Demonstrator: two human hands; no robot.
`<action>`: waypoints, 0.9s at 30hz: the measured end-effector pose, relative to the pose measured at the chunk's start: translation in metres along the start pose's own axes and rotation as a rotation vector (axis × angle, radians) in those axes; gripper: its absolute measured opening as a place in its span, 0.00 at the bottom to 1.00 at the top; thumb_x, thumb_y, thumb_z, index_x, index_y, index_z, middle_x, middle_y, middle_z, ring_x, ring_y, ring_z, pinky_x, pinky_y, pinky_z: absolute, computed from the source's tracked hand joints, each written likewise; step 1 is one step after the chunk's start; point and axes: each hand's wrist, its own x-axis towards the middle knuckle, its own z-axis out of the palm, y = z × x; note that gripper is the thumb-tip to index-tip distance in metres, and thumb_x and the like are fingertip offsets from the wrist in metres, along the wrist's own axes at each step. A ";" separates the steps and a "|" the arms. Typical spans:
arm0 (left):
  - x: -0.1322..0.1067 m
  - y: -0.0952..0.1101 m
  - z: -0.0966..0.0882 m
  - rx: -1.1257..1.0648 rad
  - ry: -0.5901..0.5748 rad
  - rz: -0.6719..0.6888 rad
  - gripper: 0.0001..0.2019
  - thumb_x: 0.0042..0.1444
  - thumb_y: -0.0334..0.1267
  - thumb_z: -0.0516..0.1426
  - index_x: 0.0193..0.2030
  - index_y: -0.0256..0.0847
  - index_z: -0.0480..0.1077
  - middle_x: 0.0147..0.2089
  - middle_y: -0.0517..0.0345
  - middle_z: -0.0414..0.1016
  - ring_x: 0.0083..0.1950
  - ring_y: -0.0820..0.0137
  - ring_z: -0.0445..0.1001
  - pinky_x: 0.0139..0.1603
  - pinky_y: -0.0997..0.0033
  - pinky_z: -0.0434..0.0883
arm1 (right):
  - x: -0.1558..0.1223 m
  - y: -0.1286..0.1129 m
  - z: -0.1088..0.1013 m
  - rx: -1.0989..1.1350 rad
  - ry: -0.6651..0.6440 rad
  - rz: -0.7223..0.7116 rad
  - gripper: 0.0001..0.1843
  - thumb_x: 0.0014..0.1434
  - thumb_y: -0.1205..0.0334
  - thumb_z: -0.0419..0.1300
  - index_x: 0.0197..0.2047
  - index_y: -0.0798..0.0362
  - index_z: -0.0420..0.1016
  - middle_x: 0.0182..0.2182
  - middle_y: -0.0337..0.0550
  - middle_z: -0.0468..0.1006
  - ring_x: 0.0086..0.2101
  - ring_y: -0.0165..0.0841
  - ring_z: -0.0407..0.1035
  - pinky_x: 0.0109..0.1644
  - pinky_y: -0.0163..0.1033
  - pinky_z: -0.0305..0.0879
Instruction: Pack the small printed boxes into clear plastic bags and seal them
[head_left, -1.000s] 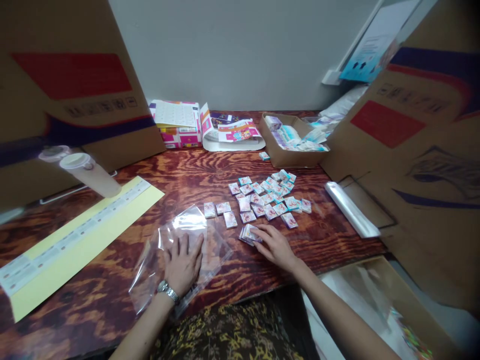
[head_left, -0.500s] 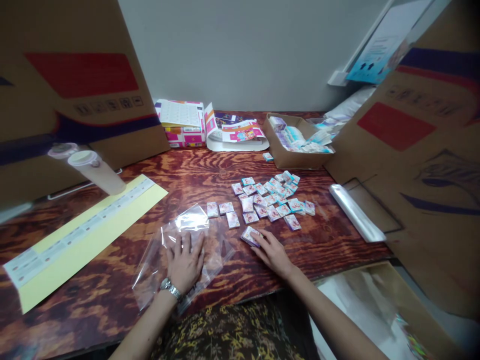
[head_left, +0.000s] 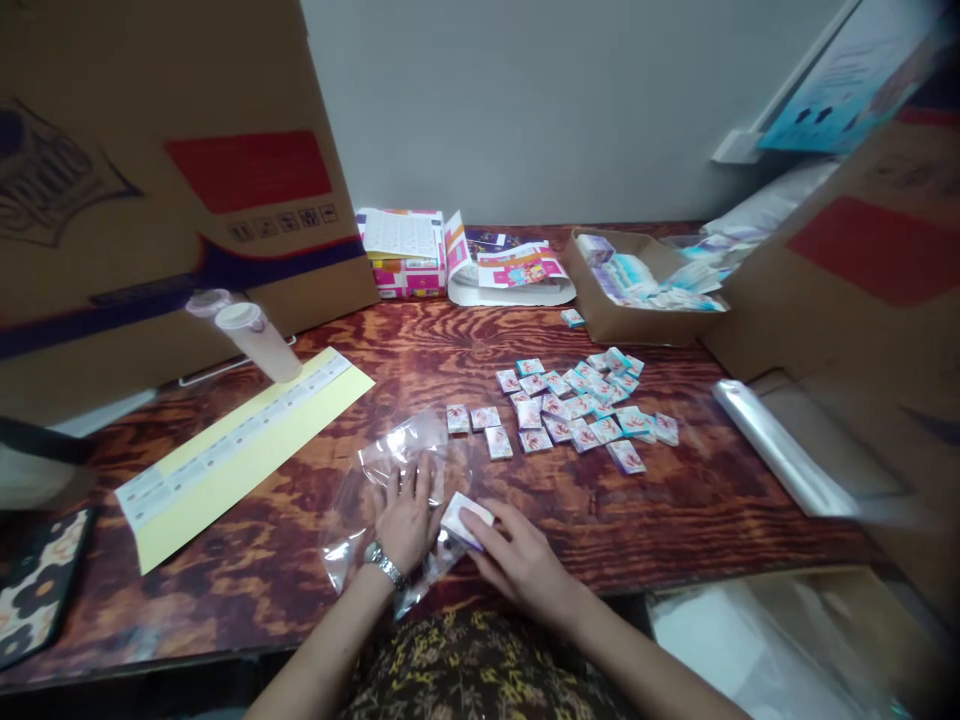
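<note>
The person's left hand (head_left: 407,518) lies open and flat, fingers spread, pressing down on a clear, crinkled plastic bag (head_left: 401,445) on a bench of dark red-brown swirling wood (head_left: 637,530). A silver link wristwatch (head_left: 385,565) sits on that wrist. The right hand (head_left: 521,555) is partly closed, its fingers curled over a small white-and-pink packet (head_left: 466,520) and gripping it.

The work in hand looks like bagging these packets, and this one has reached the clear plastic bag's right side, just beside the left hand. It is tilted, with its long axis running across the view and sloping slightly toward the person at its right end. Whether it is inside the bag or lying over it cannot be told from this view.

Beyond the bag, toward the wall, lies a loose single layer of small white-and-teal packets (head_left: 577,410). Farther past it stands a shallow brown cardboard tray (head_left: 634,325) filled with more packets. Left of the bag lies a long yellow card strip with white labels (head_left: 240,450), and a pale plastic cup with a lid (head_left: 259,342) stands at the strip's far end. Well to the right of the bag lies a shiny roll of clear film (head_left: 780,450).
</note>
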 end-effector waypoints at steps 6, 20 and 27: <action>-0.004 0.002 0.000 -0.042 0.021 -0.001 0.39 0.49 0.34 0.51 0.66 0.37 0.35 0.66 0.42 0.47 0.64 0.50 0.50 0.58 0.46 0.54 | 0.024 0.001 0.043 -0.158 -0.011 0.105 0.25 0.56 0.68 0.54 0.58 0.54 0.61 0.48 0.55 0.67 0.47 0.39 0.64 0.49 0.44 0.66; -0.009 0.012 -0.005 -0.197 0.239 0.039 0.46 0.44 0.26 0.52 0.66 0.35 0.27 0.68 0.40 0.21 0.67 0.49 0.28 0.61 0.43 0.48 | 0.024 0.005 0.071 -0.201 0.091 -0.061 0.27 0.59 0.74 0.49 0.61 0.54 0.57 0.53 0.56 0.65 0.54 0.43 0.59 0.52 0.46 0.66; -0.005 0.010 -0.011 -0.225 0.196 0.109 0.45 0.43 0.24 0.52 0.66 0.38 0.30 0.68 0.44 0.15 0.67 0.49 0.25 0.61 0.45 0.51 | 0.024 0.015 0.080 -0.127 0.065 -0.108 0.25 0.59 0.73 0.49 0.60 0.55 0.58 0.54 0.57 0.65 0.56 0.43 0.56 0.55 0.48 0.63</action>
